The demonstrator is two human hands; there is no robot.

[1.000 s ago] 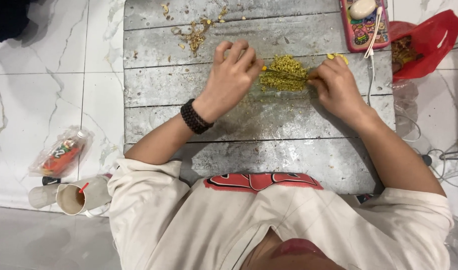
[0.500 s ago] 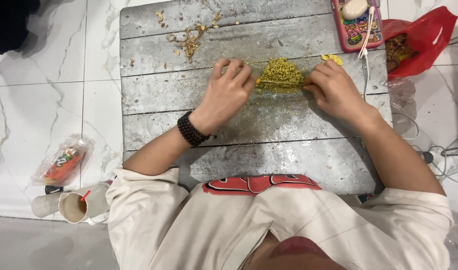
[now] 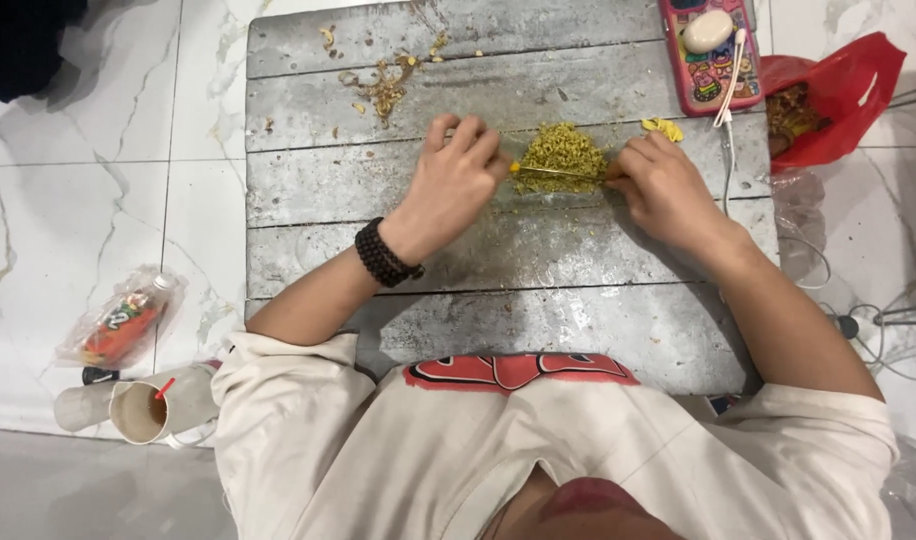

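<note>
A small heap of yellow-green plant bits (image 3: 561, 152) lies on a grey wooden board (image 3: 498, 250). My left hand (image 3: 453, 185), with a dark bead bracelet at the wrist, pinches the left end of a thin yellow stick (image 3: 558, 171) that crosses the heap's near side. My right hand (image 3: 663, 185) pinches the stick's right end beside the heap. A few loose yellow pieces (image 3: 662, 127) lie just beyond my right hand.
Brown dried scraps (image 3: 383, 88) are scattered at the board's far left. A pink phone with a white case on it (image 3: 710, 50) lies at the far right, a red plastic bag (image 3: 828, 95) beside it. Paper cups (image 3: 138, 408) and a wrapped bottle (image 3: 118, 322) lie on the marble floor.
Both hands stay at the heap, shifting only slightly; the view has drifted so the board sits a little lower in frame.
</note>
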